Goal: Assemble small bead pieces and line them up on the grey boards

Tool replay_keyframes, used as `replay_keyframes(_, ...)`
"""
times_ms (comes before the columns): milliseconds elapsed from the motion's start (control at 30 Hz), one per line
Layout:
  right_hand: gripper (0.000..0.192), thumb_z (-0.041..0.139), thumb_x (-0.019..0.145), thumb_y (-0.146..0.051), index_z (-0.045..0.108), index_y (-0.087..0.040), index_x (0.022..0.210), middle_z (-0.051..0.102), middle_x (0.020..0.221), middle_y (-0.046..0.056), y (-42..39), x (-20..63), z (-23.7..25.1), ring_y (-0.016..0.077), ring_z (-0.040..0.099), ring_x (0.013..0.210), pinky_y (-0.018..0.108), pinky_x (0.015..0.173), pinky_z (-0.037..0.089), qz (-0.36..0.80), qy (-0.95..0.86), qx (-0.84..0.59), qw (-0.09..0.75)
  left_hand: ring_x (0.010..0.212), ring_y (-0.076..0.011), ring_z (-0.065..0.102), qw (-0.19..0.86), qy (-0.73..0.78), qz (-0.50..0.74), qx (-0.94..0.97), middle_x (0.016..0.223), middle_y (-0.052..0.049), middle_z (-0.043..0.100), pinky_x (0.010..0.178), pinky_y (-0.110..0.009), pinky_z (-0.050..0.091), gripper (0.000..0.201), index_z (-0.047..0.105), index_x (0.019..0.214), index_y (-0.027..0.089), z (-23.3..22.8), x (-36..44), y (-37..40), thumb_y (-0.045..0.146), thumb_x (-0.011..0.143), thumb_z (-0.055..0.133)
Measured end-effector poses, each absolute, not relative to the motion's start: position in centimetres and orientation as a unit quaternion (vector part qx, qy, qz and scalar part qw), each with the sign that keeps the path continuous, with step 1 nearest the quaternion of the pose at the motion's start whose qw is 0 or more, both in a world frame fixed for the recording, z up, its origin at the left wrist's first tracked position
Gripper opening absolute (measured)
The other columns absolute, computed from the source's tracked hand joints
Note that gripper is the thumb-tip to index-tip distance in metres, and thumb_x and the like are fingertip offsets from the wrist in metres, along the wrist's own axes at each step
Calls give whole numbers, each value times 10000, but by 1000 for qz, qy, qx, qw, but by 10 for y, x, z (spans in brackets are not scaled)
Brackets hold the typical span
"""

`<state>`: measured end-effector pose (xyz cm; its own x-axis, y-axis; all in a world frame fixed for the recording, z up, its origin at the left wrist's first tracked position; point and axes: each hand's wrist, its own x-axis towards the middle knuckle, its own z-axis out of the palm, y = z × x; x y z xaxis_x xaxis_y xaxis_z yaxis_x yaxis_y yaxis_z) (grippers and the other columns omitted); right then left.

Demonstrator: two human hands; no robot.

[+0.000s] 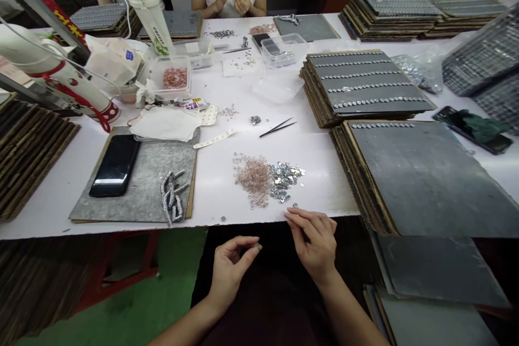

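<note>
the left hand [230, 266] is below the table edge, its fingertips closed together on a small silvery ring piece [256, 246]; it is too small to tell its axis or direction. the right hand [314, 240] reaches to the white table [316, 140] edge, fingers loosely apart, near one loose ring [294, 205]. just beyond lie two piles, touching: pink rings [254, 177] and silver rings [286, 178]. one pair of black tweezers [278, 127] lies further, pointing up-right.

Phone [115, 165], tweezers [278, 127] (well apart)
</note>
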<state>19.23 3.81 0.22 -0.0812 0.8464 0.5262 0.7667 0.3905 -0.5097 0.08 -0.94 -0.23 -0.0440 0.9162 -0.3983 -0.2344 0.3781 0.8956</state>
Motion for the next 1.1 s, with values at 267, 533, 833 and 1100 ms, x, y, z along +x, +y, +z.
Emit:
replay_keyframes(267, 174, 534, 913, -335, 680, -307, 1004, 587, 1120, 33, 31, 169, 19, 206, 508, 1033, 360, 836, 373, 213, -812, -466, 281, 802, -177, 673, 591, 534, 474, 376, 844, -49, 729, 756, -251, 523, 110, 764, 879, 202, 10, -6, -8, 262, 801, 718)
replay_keyframes(533, 102, 579, 888, -242, 655, -254, 820, 597, 1031, 34, 63, 150, 43, 213, 482, 990, 367, 833, 322, 170, -833, -439, 292, 806, -183, 686, 556, 546, 513, 360, 844, -52, 745, 766, -256, 527, 110, 762, 864, 198, 1, -19, -4, 261, 782, 723)
replay_keyframes(833, 159, 553, 896, -350, 661, -237, 869, 626, 1027, 56, 236, 84, 73, 239, 504, 1007, 388, 860, 367, 125, -819, -510, 232, 734, -163, 667, 471, 535, 570, 408, 760, -38, 715, 701, -249, 520, 44, 722, 793, 184, -3, -34, 1, 197, 812, 685)
replay_keyframes(1100, 230, 509, 872, -268, 709, -198, 960, 627, 1128, 130, 332, 50, 55, 341, 459, 1124, 502, 879, 356, 74, -781, -600, 155, 693, -146, 627, 255, 463, 612, 588, 740, -27, 686, 677, -278, 479, 176, 646, 880, 180, -1, -43, 7, 23, 824, 591)
